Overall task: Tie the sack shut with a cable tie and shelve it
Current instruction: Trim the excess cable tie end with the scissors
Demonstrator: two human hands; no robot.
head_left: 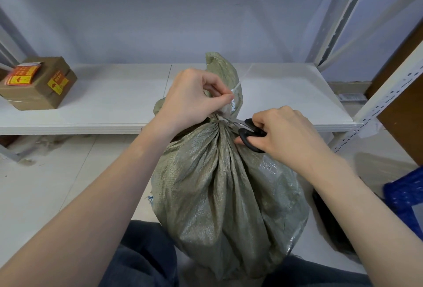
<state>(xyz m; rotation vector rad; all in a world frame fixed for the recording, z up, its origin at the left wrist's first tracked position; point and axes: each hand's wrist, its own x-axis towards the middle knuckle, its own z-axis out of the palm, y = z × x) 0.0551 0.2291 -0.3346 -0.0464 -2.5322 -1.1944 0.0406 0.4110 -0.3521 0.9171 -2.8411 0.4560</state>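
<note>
A grey-green woven sack (224, 186) stands on the floor between my knees, its neck gathered tight. A white cable tie (237, 85) circles the neck, and its loose tail sticks up to the right. My left hand (192, 99) pinches that tail between thumb and forefinger just above the neck. My right hand (281, 131) grips black-handled scissors (249, 134), whose blades point left at the tie, close to the neck. The low white shelf (103, 106) lies right behind the sack.
A brown cardboard box (39, 84) with red and yellow stickers sits at the shelf's left end. White perforated shelf uprights (386, 99) rise on the right. A blue crate (406, 193) and a dark object stand on the floor to my right.
</note>
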